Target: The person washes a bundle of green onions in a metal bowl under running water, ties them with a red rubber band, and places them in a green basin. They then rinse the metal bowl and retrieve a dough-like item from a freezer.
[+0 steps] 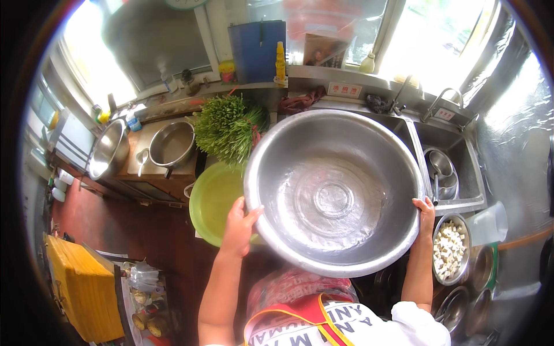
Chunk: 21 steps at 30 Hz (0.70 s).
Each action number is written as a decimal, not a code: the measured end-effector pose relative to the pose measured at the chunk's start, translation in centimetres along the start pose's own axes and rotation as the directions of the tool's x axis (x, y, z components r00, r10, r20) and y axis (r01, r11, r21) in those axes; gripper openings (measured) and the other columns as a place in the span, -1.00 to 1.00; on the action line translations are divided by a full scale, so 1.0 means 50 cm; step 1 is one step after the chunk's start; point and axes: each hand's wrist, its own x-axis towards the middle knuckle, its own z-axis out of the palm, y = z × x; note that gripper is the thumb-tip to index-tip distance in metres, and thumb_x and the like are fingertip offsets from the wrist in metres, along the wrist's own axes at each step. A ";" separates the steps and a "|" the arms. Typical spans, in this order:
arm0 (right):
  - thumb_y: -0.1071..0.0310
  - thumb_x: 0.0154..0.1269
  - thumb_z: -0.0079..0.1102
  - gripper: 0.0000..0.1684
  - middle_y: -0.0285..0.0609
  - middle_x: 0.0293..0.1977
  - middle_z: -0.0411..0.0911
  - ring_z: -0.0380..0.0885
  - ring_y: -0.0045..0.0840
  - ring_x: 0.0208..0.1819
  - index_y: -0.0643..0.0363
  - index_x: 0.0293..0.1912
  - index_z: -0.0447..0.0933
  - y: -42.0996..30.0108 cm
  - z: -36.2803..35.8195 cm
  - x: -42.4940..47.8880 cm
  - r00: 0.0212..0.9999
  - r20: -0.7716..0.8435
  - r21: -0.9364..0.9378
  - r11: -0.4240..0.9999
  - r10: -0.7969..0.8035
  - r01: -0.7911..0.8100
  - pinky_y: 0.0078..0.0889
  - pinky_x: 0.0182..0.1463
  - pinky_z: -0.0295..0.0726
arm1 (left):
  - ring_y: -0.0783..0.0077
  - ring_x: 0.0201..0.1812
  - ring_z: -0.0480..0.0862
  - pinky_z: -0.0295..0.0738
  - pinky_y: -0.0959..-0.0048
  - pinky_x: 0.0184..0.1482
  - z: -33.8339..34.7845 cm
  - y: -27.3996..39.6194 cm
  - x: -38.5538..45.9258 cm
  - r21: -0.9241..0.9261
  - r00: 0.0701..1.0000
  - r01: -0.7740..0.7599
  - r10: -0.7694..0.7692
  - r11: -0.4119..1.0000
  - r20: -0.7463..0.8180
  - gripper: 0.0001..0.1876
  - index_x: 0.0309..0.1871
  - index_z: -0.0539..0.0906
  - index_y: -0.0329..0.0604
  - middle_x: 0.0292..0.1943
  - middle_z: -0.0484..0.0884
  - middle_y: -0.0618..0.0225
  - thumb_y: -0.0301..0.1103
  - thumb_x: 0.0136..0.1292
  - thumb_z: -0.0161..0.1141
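Both my hands hold a large, wide metal basin by its rim, in front of my body. My left hand grips the rim at the left, thumb on the edge. At the right rim is my right hand, its fingers partly hidden behind the basin. A little clear water seems to lie in the bottom. Below and left of the basin stands a light green plastic tub, partly covered by it. Bundles of green vegetable stalks, one with a red tie, lie behind the tub.
A double steel sink at the right holds metal pots. Near it stands a bowl of white cubes beside a clear plastic container. Metal bowls and a pan rest on the left counter. A yellow box-like object is lower left.
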 end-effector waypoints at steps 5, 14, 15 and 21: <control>0.50 0.05 0.14 -0.92 -0.27 -0.49 0.53 0.53 -0.58 -0.49 0.24 -0.36 0.51 0.069 -0.130 0.177 0.999 -0.018 -0.060 0.998 -0.034 0.033 -0.59 -0.32 0.54 | 0.47 -0.14 0.59 0.56 0.49 -0.13 0.101 -0.021 0.094 0.015 0.999 0.034 -0.035 0.999 0.026 -0.64 0.11 0.40 -0.37 -0.07 0.56 0.21 -0.57 0.24 0.12; 0.47 0.07 0.11 -0.93 -0.28 -0.50 0.50 0.50 -0.57 -0.47 0.19 -0.37 0.46 0.077 -0.125 0.393 0.996 -0.059 -0.073 0.995 0.067 -0.071 -0.56 -0.26 0.51 | 0.52 -0.24 0.62 0.53 0.57 -0.30 0.211 -0.068 0.251 0.017 0.997 0.065 -0.066 0.998 0.033 -0.65 0.08 0.44 -0.27 -0.17 0.60 0.29 -0.51 0.22 0.16; 0.46 0.07 0.09 -0.97 -0.27 -0.51 0.48 0.50 -0.54 -0.49 0.16 -0.41 0.45 0.073 -0.104 0.405 0.993 -0.074 -0.065 0.993 0.096 -0.101 -0.54 -0.29 0.52 | 0.51 -0.25 0.62 0.54 0.56 -0.29 0.212 -0.078 0.267 0.018 0.996 0.084 -0.084 0.996 0.011 -0.65 0.08 0.44 -0.27 -0.18 0.60 0.29 -0.52 0.22 0.16; 0.39 0.14 0.05 -0.78 -0.06 -0.34 0.60 0.59 -0.35 -0.29 0.34 -0.27 0.55 0.214 -0.321 0.656 0.987 0.127 -0.180 0.977 -0.095 0.117 -0.35 -0.11 0.58 | 0.29 -0.25 0.65 0.61 0.37 -0.33 0.227 -0.147 0.335 -0.073 0.998 0.061 -0.058 0.996 0.039 -0.56 0.05 0.38 -0.29 -0.19 0.58 0.15 -0.51 0.09 0.24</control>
